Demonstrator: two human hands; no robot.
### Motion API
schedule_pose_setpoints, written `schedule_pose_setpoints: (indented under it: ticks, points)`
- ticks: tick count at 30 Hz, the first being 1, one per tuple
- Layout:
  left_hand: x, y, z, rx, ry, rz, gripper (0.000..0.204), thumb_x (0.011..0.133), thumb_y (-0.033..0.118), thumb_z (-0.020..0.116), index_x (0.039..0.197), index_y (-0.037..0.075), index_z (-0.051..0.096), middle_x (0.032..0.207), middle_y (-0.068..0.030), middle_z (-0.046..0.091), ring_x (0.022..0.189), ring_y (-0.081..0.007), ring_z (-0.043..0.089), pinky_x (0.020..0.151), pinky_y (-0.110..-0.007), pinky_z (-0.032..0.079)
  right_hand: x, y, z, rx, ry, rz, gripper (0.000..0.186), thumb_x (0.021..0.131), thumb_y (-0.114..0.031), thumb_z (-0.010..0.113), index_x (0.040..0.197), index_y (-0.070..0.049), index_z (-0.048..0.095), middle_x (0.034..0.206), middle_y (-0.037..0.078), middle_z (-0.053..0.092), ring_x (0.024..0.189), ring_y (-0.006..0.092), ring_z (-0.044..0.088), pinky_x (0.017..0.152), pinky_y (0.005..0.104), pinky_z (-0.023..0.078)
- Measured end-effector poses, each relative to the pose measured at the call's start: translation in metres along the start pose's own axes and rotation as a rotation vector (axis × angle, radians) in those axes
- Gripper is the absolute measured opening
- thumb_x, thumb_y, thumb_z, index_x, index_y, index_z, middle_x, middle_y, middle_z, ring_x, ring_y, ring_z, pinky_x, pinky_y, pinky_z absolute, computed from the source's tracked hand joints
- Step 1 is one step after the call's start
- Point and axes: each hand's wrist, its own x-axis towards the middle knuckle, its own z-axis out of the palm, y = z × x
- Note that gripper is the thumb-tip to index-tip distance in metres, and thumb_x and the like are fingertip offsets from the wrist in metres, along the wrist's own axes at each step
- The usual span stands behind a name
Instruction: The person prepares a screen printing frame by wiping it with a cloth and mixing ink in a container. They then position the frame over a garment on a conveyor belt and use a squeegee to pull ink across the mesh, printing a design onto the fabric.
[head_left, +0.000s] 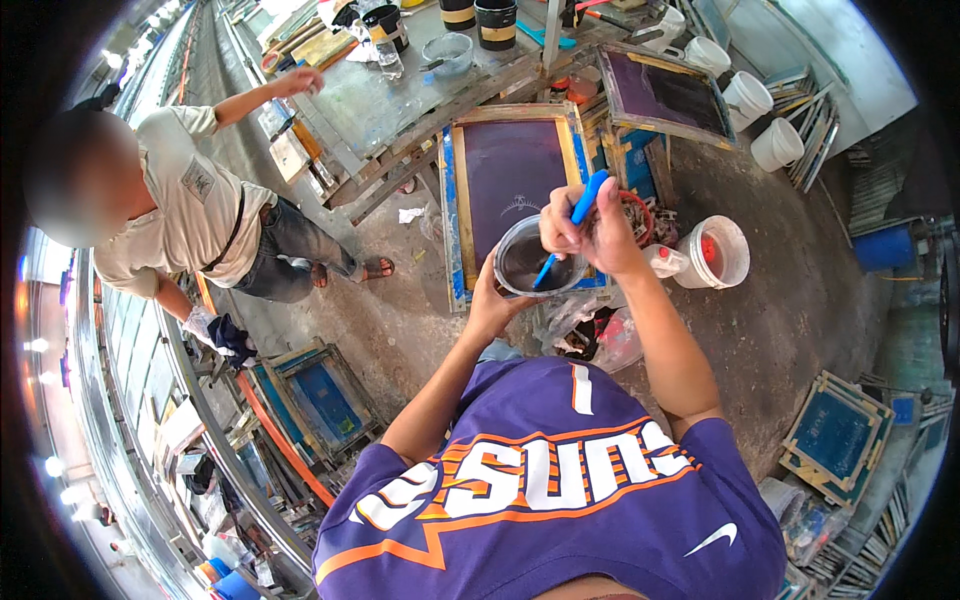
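Note:
My left hand (492,302) is wrapped round the side of a round clear plastic tub (501,245) that holds some dark liquid or paste. In my right hand (600,235) is a blue stick-like tool (590,198), gripped near its upper part and tilted. Its lower end dips into the tub; what shape that end has is hidden. Just beyond the tub, a framed printing screen (510,165) with dark purple mesh and blue tape along its sides stands propped up. A small pale design shows on its mesh, partly covered by the tub and my right hand.
To the left a person (190,190) stands with one arm stretched over a worktable (405,110) bearing tubs and tools. Another dark screen (668,95) leans at the far right, near several white buckets (748,98). A white bucket (718,252) stands on the floor at right.

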Motion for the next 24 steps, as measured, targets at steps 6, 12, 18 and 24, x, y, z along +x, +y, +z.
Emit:
schedule_pose_setpoints:
  ticks: [6, 12, 18, 24]
  points:
    - [-0.006, 0.011, 0.026, -0.031, 0.001, 0.069, 0.099, 0.061, 0.0, 0.09, 0.145, 0.003, 0.039, 0.136, -0.0108, 0.057, 0.128, -0.0211, 0.054, 0.11, -0.037, 0.042, 0.004, -0.014, -0.006, -0.012, 0.078, -0.193, 0.077, 0.091, -0.08, 0.028, 0.069, -0.008, 0.043, 0.061, 0.004, 0.041, 0.057, 0.0148, 0.04, 0.057, 0.0301, 0.036]
    - [0.0, 0.023, 0.023, -0.088, 0.057, 0.029, 0.09, 0.064, 0.003, 0.09, 0.141, 0.003, 0.043, 0.132, -0.011, 0.059, 0.122, -0.0197, 0.058, 0.107, -0.036, 0.046, 0.001, -0.026, -0.01, -0.11, 0.343, -0.127, 0.071, 0.095, -0.075, 0.035, 0.072, -0.008, 0.043, 0.065, 0.003, 0.041, 0.059, 0.0144, 0.039, 0.061, 0.0303, 0.036]
    - [0.009, 0.014, 0.031, -0.024, 0.018, 0.092, 0.092, 0.063, 0.0, 0.09, 0.142, 0.002, 0.042, 0.134, -0.0104, 0.058, 0.124, -0.02, 0.056, 0.107, -0.037, 0.045, -0.003, -0.01, -0.004, 0.166, 0.419, -0.133, 0.07, 0.095, -0.072, 0.042, 0.073, -0.006, 0.046, 0.06, 0.004, 0.045, 0.051, 0.0132, 0.042, 0.053, 0.0291, 0.037]
    - [0.02, 0.015, 0.035, -0.104, -0.053, 0.082, 0.099, 0.062, 0.0, 0.09, 0.146, 0.003, 0.038, 0.136, -0.0102, 0.057, 0.125, -0.02, 0.056, 0.108, -0.037, 0.045, -0.009, -0.022, -0.032, 0.019, 0.605, -0.312, 0.072, 0.094, -0.074, 0.042, 0.072, -0.005, 0.047, 0.06, 0.006, 0.047, 0.051, 0.0145, 0.044, 0.052, 0.0288, 0.039]
